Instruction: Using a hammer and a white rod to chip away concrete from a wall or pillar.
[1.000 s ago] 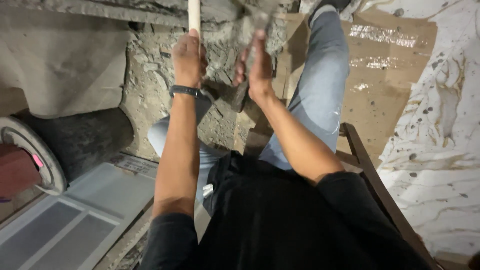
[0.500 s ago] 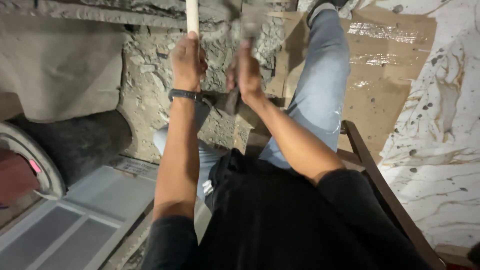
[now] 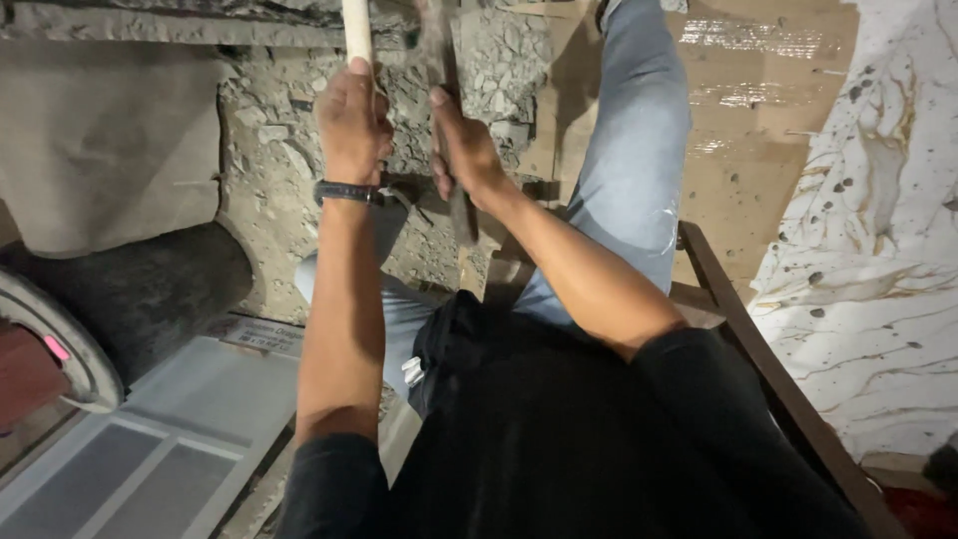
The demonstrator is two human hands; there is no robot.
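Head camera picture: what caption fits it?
Left hand grips a pale rod, right hand a dark tool, above rubble.

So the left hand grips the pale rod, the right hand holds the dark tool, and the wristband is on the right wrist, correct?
Not quite. The head view shows the dark wristband on the left wrist, just below the left hand, not the right. The rest holds: the left hand grips the pale rod and the right hand holds the dark tool, above the rubble.
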